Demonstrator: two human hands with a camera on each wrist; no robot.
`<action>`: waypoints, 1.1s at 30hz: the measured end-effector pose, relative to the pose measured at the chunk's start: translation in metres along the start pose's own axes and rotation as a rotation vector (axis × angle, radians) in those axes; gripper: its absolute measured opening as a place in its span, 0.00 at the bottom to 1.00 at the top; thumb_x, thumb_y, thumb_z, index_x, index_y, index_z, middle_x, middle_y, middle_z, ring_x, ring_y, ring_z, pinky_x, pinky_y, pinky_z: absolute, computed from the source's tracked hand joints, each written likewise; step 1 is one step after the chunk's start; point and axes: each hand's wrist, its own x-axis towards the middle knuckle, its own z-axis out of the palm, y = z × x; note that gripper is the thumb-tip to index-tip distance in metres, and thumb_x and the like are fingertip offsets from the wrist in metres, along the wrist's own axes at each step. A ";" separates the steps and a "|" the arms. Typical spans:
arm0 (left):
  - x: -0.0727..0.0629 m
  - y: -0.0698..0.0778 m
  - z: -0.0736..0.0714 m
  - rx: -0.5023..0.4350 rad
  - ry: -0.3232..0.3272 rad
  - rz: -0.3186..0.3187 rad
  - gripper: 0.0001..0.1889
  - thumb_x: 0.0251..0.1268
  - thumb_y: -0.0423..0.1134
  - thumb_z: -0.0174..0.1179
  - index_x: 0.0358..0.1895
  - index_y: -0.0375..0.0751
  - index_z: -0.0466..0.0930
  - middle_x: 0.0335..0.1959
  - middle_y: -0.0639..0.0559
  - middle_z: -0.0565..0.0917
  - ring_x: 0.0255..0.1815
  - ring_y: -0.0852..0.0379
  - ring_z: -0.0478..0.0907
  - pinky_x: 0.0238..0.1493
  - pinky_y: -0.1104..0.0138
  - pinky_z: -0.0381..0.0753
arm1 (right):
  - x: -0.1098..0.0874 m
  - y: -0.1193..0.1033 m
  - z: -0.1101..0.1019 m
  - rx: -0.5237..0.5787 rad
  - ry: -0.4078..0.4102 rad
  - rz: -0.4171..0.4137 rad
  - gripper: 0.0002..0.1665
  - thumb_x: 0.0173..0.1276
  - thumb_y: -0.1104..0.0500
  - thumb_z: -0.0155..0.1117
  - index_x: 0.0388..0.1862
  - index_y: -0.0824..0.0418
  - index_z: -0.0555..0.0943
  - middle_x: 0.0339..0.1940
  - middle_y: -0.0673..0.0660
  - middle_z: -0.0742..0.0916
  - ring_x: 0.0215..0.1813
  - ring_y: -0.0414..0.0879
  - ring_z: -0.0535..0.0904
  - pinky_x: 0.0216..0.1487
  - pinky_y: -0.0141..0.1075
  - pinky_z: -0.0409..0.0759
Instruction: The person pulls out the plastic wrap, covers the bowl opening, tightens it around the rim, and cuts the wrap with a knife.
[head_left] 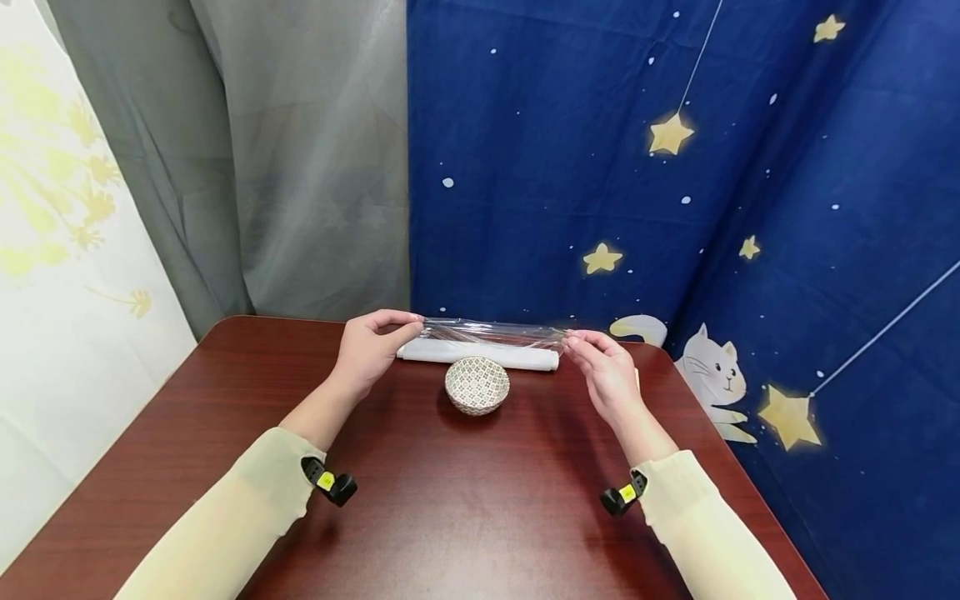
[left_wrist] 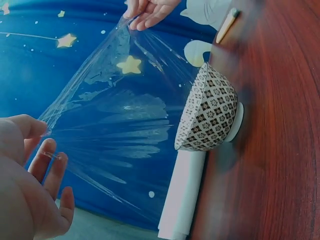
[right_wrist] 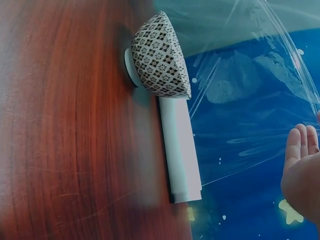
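A clear sheet of plastic wrap (head_left: 491, 331) is stretched taut between the two hands, above the table's far part. My left hand (head_left: 367, 348) pinches its left corner between thumb and forefinger, the other fingers loosely bent in the left wrist view. At the opposite corner my right hand (head_left: 606, 371) pinches the wrap with its fingertips. The sheet runs down to a white roll of plastic wrap (head_left: 480, 354) lying crosswise on the table. Just in front of the roll stands a small patterned bowl (head_left: 477, 386), upright, its brown-and-white motif showing in the right wrist view (right_wrist: 160, 57).
The dark red wooden table (head_left: 450, 517) reaches back to a grey curtain (head_left: 322, 167) and a blue star-printed curtain (head_left: 540, 167). A small slender pale object (left_wrist: 228, 25) lies near the table's right edge, beyond the right hand.
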 end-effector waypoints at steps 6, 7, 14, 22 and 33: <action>-0.005 0.003 0.000 -0.046 -0.009 0.028 0.13 0.70 0.35 0.76 0.51 0.31 0.93 0.45 0.58 0.95 0.46 0.69 0.89 0.48 0.76 0.86 | -0.007 0.000 -0.003 0.029 -0.031 -0.011 0.18 0.79 0.74 0.63 0.38 0.54 0.91 0.44 0.49 0.95 0.48 0.39 0.92 0.60 0.33 0.89; -0.006 0.003 -0.001 -0.049 -0.008 0.031 0.13 0.70 0.35 0.76 0.51 0.31 0.92 0.45 0.58 0.95 0.46 0.70 0.89 0.48 0.76 0.86 | -0.009 0.000 -0.004 0.028 -0.035 -0.012 0.18 0.79 0.75 0.63 0.38 0.54 0.91 0.44 0.49 0.95 0.49 0.40 0.92 0.59 0.33 0.89; -0.016 0.000 -0.007 -0.013 -0.039 -0.011 0.14 0.71 0.38 0.75 0.52 0.31 0.91 0.44 0.61 0.95 0.45 0.68 0.86 0.45 0.75 0.83 | -0.021 0.003 -0.009 -0.049 -0.073 -0.015 0.14 0.77 0.73 0.67 0.41 0.56 0.90 0.46 0.49 0.95 0.47 0.41 0.92 0.59 0.34 0.89; -0.034 -0.010 -0.013 0.028 -0.105 -0.047 0.12 0.73 0.37 0.71 0.51 0.31 0.90 0.42 0.63 0.92 0.49 0.65 0.84 0.51 0.74 0.81 | -0.040 0.012 -0.018 -0.178 -0.152 0.002 0.11 0.77 0.73 0.66 0.42 0.58 0.88 0.45 0.49 0.94 0.47 0.39 0.91 0.57 0.32 0.89; -0.052 -0.031 -0.026 0.112 -0.257 0.038 0.05 0.71 0.32 0.72 0.45 0.34 0.91 0.40 0.54 0.91 0.41 0.66 0.84 0.44 0.73 0.84 | -0.055 0.020 -0.030 -0.385 -0.242 0.045 0.05 0.74 0.71 0.68 0.41 0.62 0.86 0.42 0.46 0.93 0.44 0.39 0.89 0.53 0.31 0.89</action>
